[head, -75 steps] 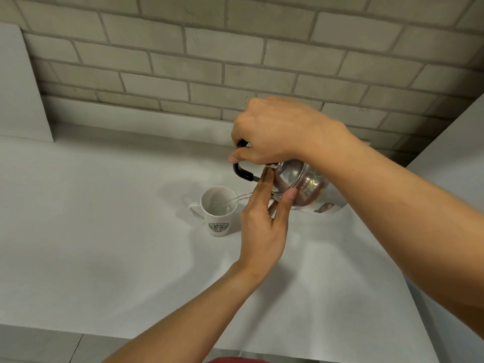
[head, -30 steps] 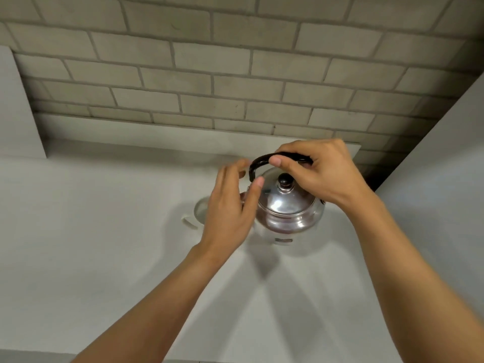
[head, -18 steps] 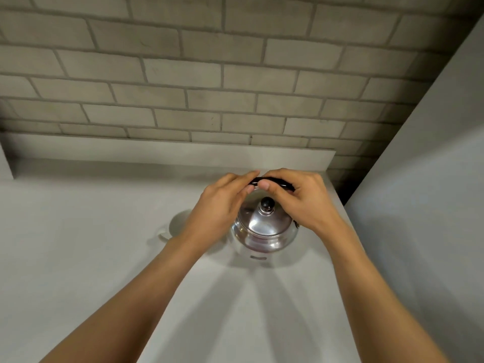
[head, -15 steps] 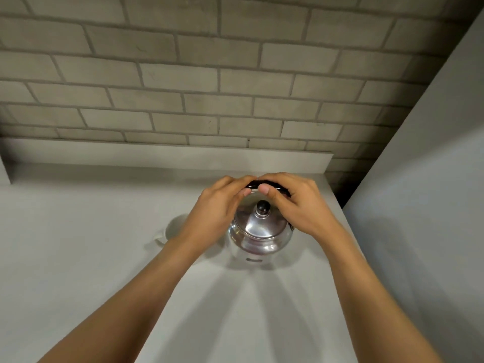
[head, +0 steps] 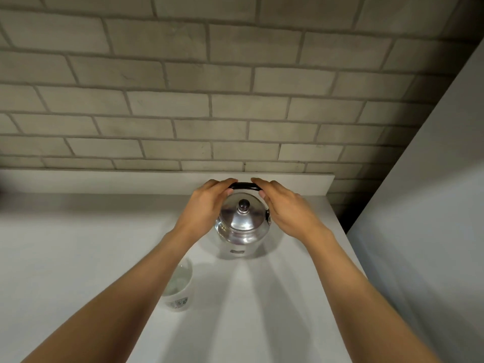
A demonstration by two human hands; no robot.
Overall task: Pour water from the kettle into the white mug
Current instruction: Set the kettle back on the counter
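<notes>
The steel kettle (head: 242, 226) stands upright on the white counter (head: 65, 252) near the back wall, its lid on and its black handle (head: 245, 186) raised. My left hand (head: 207, 205) curls over the handle's left end. My right hand (head: 285, 208) grips the right end between fingers and thumb. The white mug (head: 180, 289) with a dark logo sits nearer to me, left of the kettle. It holds clear water, and my left forearm hides its left part.
A brick wall (head: 209, 113) with a low white ledge (head: 301, 183) runs behind the kettle. A tall grey panel (head: 419, 205) closes off the right side, with a dark gap at the corner. The counter's right edge lies close to the kettle.
The kettle went from tilted over the mug to upright on the counter, farther back. My hands, together at the handle's middle half a second ago, have slid to its two ends.
</notes>
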